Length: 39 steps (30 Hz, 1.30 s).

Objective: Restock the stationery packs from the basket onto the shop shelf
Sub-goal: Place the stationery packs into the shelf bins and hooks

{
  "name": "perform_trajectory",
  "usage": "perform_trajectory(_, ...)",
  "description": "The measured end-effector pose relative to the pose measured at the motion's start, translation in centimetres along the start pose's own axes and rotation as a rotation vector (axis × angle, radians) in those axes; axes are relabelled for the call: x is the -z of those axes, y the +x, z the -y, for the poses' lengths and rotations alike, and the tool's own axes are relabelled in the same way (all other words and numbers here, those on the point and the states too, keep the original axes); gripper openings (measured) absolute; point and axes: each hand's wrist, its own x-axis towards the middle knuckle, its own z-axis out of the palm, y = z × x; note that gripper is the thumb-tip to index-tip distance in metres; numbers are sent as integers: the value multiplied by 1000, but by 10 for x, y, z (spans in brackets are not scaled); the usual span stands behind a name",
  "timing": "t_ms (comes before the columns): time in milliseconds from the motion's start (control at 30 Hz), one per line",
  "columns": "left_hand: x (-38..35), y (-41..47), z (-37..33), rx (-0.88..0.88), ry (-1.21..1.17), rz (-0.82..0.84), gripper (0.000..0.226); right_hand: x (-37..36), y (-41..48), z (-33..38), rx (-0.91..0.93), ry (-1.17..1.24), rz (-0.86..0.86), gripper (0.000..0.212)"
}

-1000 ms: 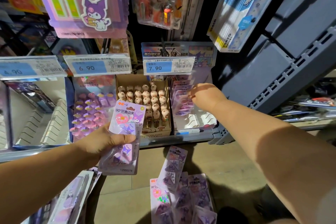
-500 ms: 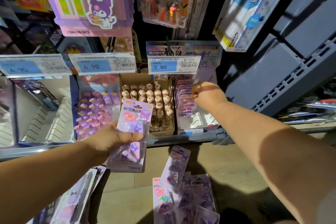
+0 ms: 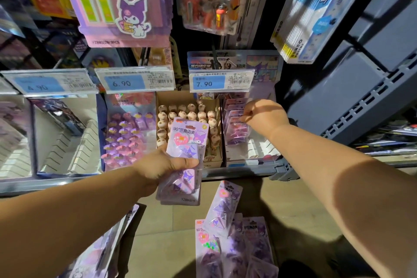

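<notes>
Right hand (image 3: 264, 116) has barely moved in the last second: fingers curled, pinching the top of the front pack (image 3: 237, 131) in the slotted tray (image 3: 255, 149) under the 7.90 tag. It is probably still seating that pack. Left hand (image 3: 162, 165) has drifted right and up towards the shelf, thumb clamped over the held packs (image 3: 185, 142) (looks like a small stack), now in front of the cardboard box (image 3: 162, 97). So the next pack is ready to pass across. The loose packs (image 3: 228, 232) lie below the shelf; I can't make out the basket.
</notes>
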Motion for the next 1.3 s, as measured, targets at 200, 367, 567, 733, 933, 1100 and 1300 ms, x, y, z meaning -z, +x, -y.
perform_trajectory(200, -27, 4, 7, -23, -139, -27, 49, 6, -12, -1, 26, -81, -124, 21)
perform_trajectory(367, -32, 0, 15, -40, -170, -19, 26, 12, -23, 18, -55, 180, -85, 29)
perform_trajectory(567, -38, -3, 17, -64, -90, 87, 55, 13, -61, 57, 6, 738, 173, 25)
perform_trajectory(733, -43, -10, 23, -79, -47, 141, 59, 9, -75, 61, 47, 680, 206, 17)
perform_trajectory(933, -46, -19, 31, -140, -112, 94, 36, 14, -82, 59, 73, 657, 242, 18)
perform_trajectory(1100, -44, -21, 33, -118, -152, -3, 34, 19, -80, 43, 24, 616, 232, 13)
perform_trajectory(1300, -42, -16, 38, -100, -133, -120, 15, 31, -73, 10, -113, 691, 208, 2)
